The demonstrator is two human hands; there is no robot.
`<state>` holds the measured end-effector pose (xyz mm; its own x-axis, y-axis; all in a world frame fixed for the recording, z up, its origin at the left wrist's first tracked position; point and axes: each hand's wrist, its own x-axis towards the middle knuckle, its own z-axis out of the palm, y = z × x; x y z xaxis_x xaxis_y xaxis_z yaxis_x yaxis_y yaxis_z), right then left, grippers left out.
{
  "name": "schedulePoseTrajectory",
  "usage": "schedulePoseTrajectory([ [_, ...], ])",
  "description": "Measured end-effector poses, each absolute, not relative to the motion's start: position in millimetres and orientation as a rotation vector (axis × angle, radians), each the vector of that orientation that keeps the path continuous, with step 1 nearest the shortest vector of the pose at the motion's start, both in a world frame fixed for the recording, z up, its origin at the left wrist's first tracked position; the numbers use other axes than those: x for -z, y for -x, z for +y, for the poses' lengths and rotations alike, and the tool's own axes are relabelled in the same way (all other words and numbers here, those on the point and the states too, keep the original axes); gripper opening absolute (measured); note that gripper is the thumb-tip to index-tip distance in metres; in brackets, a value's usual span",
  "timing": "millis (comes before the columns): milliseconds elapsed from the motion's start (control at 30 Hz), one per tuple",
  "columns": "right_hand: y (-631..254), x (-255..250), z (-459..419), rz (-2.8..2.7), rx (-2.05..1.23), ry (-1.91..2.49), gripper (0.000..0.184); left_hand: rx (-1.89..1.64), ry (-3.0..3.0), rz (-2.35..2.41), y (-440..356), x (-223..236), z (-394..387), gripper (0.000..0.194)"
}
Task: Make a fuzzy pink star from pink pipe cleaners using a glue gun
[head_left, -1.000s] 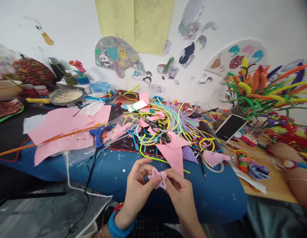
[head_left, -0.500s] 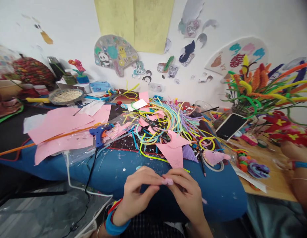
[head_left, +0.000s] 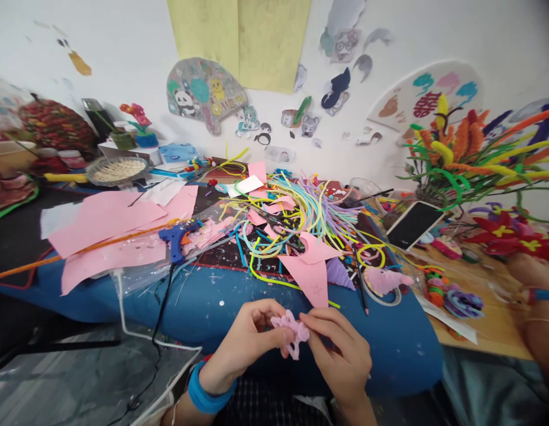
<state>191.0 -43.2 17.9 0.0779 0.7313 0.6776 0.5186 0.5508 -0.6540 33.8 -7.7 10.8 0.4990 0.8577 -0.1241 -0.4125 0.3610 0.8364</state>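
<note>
Above the front edge of the blue-covered table (head_left: 177,313), my left hand (head_left: 245,340) pinches a small pale-pink fuzzy pipe-cleaner shape (head_left: 296,332) between thumb and fingers. It has looped, petal-like points. My right hand (head_left: 339,349) is closed at the shape's right side, fingertips on its edge; what lies behind those fingers is hidden. Just beyond the hands is a cut piece of pink paper (head_left: 310,275). To its right sit a purple wrapped cone (head_left: 339,274), a pencil (head_left: 363,290) and a pink fuzzy figure (head_left: 385,281).
A blue glue gun (head_left: 177,241) lies left, its black cord hanging over the edge. Pastel pipe cleaners (head_left: 319,207) pile up mid-table. Pink sheets (head_left: 106,219) spread leftward. A phone (head_left: 415,226) leans at right, near another person's arm (head_left: 541,319).
The pink shape has turned from edge-on to face my view, showing its loops. My left hand has shifted slightly right beneath it, and my right hand has moved a little right and down.
</note>
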Motion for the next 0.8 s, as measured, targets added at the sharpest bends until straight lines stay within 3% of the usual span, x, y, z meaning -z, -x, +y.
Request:
schedulePoseTrajectory([
  [300, -188.5, -27.2, -51.2, -1.569, -0.804, 1.186, 0.023, -1.129, -0.970, 0.736, -37.4, -14.3, -12.8, 0.024],
  [433, -184.9, -26.5, -51.9, -1.488, -0.790, 1.241, 0.019, -1.482, -1.430, 0.940, -41.5, -7.7, -18.4, 0.008],
  [533, -184.7, -22.1, -50.5, -1.454, -0.765, 1.251, 0.014, -1.691, -1.759, 0.827, -40.9, -3.4, -19.8, 0.019],
  [667, -192.1, -16.9, -46.4, -1.468, -0.745, 1.189, 0.012, -1.410, -1.610, 0.643, -33.6, -6.7, -14.0, 0.006],
  [800, -201.4, -17.0, -40.8, -1.526, -0.613, 1.141, 0.017, -0.972, -1.058, 0.420, -29.5, -7.3, -7.9, 0.049],
])
